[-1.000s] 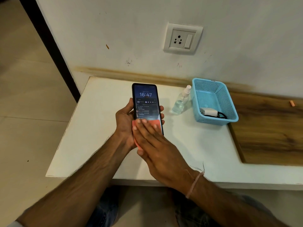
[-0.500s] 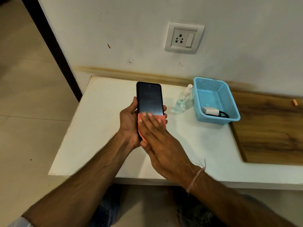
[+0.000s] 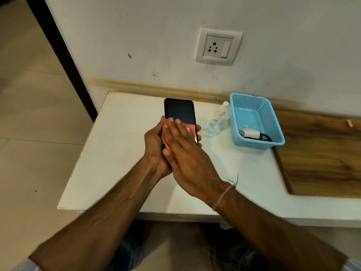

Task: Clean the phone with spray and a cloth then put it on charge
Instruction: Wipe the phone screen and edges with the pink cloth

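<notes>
Two-handed work above the white bench [image 3: 117, 153]: holds the phone [image 3: 179, 110] upright, off the surface, in the left grip [image 3: 154, 145], thumb and fingers curled round its edges; presses the pink cloth [image 3: 191, 127] flat on the lower screen with the right grip [image 3: 187, 155], fingers straight, hiding the phone's lower half. Right of the phone, standing on the bench, a clear spray bottle [image 3: 215, 122], just beside a blue basket [image 3: 257, 145] with a white charger [image 3: 249, 132] and black cable [image 3: 265, 136] inside. Wall socket [image 3: 217, 46] above, wooden board [image 3: 322, 153] further right. Against a second ago: screen dark instead of lit, cloth and fingers higher on the glass.
</notes>
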### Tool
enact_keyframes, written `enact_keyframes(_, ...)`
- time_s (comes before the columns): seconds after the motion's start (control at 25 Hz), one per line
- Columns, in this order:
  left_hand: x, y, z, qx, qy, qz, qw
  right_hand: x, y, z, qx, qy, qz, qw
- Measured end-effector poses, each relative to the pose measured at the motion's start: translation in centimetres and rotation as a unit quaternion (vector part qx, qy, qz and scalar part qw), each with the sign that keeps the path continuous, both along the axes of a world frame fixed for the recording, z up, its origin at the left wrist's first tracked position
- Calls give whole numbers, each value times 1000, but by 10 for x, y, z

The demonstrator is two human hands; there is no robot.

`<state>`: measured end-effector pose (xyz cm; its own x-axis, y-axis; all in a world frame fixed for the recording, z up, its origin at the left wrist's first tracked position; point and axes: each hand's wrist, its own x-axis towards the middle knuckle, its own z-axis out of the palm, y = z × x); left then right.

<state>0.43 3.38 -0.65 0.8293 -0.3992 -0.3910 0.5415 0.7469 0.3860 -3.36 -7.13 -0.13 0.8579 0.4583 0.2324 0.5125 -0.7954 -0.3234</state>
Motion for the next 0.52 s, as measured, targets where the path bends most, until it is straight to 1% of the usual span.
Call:
enact_keyframes(0.16,3,5,-3,-17,-12,-4,1000,-37,-33,-18,-83,-49,101,990)
enact_keyframes(0.24,3,4,-3,-21,-11,5,1000,-36,-60,-16,-101,-59,124,985)
enact_keyframes(0.32,2,1,-3,-6,-13,2,1000,-20,-69,-7,-82,-46,77,993)
enact_keyframes(0.44,1,-5,-2,17,-13,-1,1000,10,-49,9,-34,-30,-25,999)
enact_keyframes(0.52,0,-7,-2,17,-13,-5,1000,13,-28,10,-12,-16,-37,999)
